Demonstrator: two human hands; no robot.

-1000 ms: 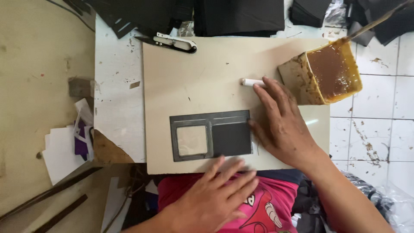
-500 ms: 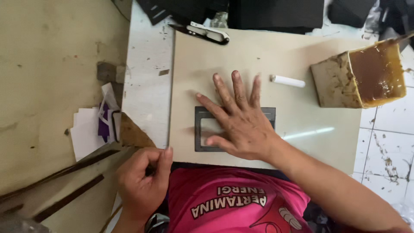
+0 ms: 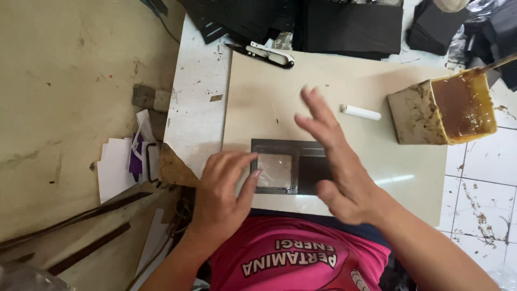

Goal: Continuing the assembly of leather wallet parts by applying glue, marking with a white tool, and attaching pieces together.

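Note:
A dark grey leather piece with a clear window (image 3: 280, 171) lies flat on a beige board (image 3: 269, 102) in front of me. My left hand (image 3: 223, 191) rests at the piece's left edge, fingertips touching the window frame. Lifted above the piece's right half, my right hand (image 3: 336, 161) hovers with fingers spread and holds nothing; it looks blurred. It hides part of the piece's right side.
A white stick (image 3: 361, 112) lies on the board to the right. A square tub of brown glue (image 3: 452, 108) stands at the right edge. Thread snips (image 3: 269, 55) and black material stacks (image 3: 344, 24) lie at the back. Paper scraps (image 3: 126, 164) sit left.
My right hand, pressed flat on the piece before, has lifted off it. My left hand has come up from near my lap to the piece's left edge.

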